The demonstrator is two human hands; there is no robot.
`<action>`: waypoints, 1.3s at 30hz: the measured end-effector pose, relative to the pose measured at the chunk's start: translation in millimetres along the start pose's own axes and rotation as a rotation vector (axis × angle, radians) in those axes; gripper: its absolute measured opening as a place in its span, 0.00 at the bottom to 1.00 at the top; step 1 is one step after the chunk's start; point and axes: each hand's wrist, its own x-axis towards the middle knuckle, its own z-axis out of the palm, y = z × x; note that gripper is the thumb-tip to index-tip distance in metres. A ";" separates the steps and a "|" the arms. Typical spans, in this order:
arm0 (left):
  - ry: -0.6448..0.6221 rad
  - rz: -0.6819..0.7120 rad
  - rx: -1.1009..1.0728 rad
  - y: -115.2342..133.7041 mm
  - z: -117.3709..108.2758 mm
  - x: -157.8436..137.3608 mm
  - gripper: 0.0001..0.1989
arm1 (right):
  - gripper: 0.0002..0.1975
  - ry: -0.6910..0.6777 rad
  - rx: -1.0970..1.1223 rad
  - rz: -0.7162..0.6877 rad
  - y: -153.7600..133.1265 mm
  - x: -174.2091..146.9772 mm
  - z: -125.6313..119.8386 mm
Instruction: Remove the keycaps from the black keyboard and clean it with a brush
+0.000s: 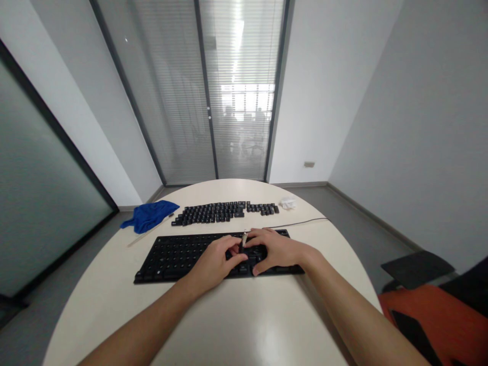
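A black keyboard (pixel 175 254) lies across the table, its left part showing rows of bare key sockets with the keycaps off. Over its right half, my left hand (pixel 219 259) is closed, thumb and fingers pinched around a small upright tool (pixel 244 238) with a pale, shiny upper end and a dark lower part. The tool's exact kind is too small to tell. My right hand (pixel 272 249) rests on the keyboard's right end, thumb and fingers apart, with the index fingertip against or close to the tool. Both hands hide the keys beneath them.
Behind the keyboard, loose black keycaps (pixel 208 212) lie in rows. A blue cloth (pixel 150 216) and a thin stick-like brush (pixel 150 231) lie at left. White crumpled tissue (pixel 287 203) sits at right, near a black cable (pixel 301 222). An orange chair (pixel 438 315) stands right of the round table (pixel 236 320).
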 end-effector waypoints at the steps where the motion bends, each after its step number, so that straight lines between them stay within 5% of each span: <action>1: -0.009 -0.014 -0.031 -0.4 -1.1 0.6 0.07 | 0.35 -0.003 -0.002 0.002 -0.6 0.1 -0.2; 12: -0.133 -0.002 -0.072 -8.4 -17.3 1.6 0.10 | 0.34 -0.010 -0.042 -0.014 -6.8 2.6 1.6; 39: -0.081 0.042 -0.122 -25.1 -17.0 -5.3 0.07 | 0.36 -0.007 -0.011 -0.005 -6.2 2.6 2.8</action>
